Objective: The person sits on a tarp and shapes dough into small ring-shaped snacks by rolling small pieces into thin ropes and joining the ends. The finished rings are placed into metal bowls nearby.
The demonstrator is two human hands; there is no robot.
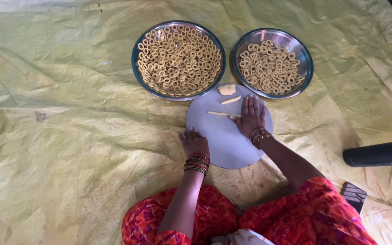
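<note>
A round grey board (225, 136) lies on a yellow-green sheet (69, 136) spread over the floor, right in front of the seated person. The right hand (250, 117) rests palm down on the far right part of the board, fingers straight and together, flat rather than gripping. Under its fingertips lies a thin dough strand (221, 113), stretching out to the left of the hand across the board; the hand presses on the strand's right end but does not close around it. The left hand (194, 141) sits at the board's near left edge, fingers curled downward onto the rim; whether it holds anything cannot be told. Bangles ring both wrists.

Beyond the strand, toward the board's far edge, lie a short dough piece (230, 100) and a dough lump (226, 90), both clear of the hands. Past the board stand two steel plates side by side: the left plate (138, 45), heaped with small dough rings, and the right plate (307, 56), with a thinner layer of rings. A black cylinder (379, 153) lies at the right, well apart from the hands, and a dark phone (354, 196) lies near the person's right knee.
</note>
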